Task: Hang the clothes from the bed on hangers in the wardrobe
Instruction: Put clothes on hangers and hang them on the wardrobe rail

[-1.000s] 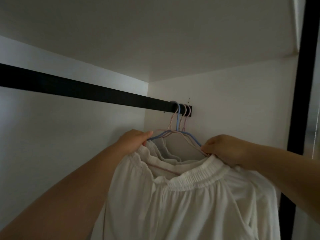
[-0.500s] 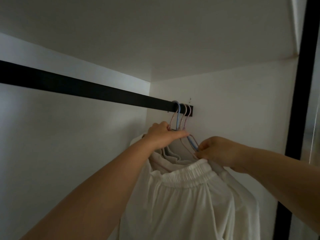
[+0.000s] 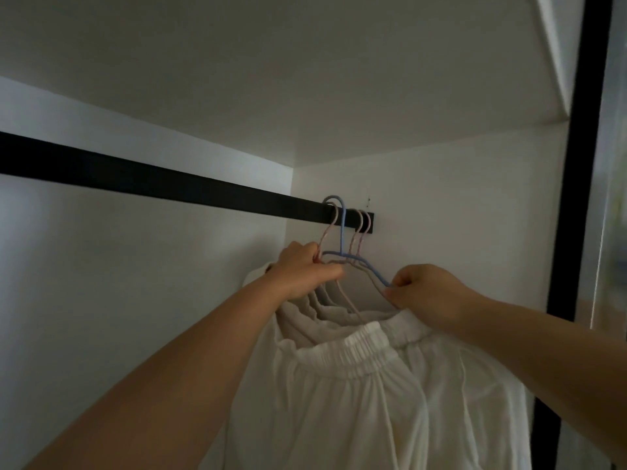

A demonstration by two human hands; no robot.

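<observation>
A white garment with an elastic waistband point(image 3: 353, 385) hangs at the right end of the black wardrobe rail point(image 3: 169, 183). Several thin hangers hook over the rail there: a blue hanger point(image 3: 342, 228) and pink hangers point(image 3: 359, 232). My left hand point(image 3: 305, 269) grips the neck of a pink hanger just below the rail. My right hand point(image 3: 424, 290) pinches the blue hanger's right arm above the waistband. More pale clothes point(image 3: 325, 300) hang behind the white garment, mostly hidden.
White wardrobe walls and a white top panel enclose the space. The right side wall point(image 3: 441, 215) stands right behind the hangers. A black vertical frame post point(image 3: 573, 198) runs down the right edge. The long left stretch of the rail carries nothing.
My left hand has shifted from the hanger's left shoulder up to the hanger necks. The blue hook now rides higher and further left on the rail. My right hand stayed on the right arm.
</observation>
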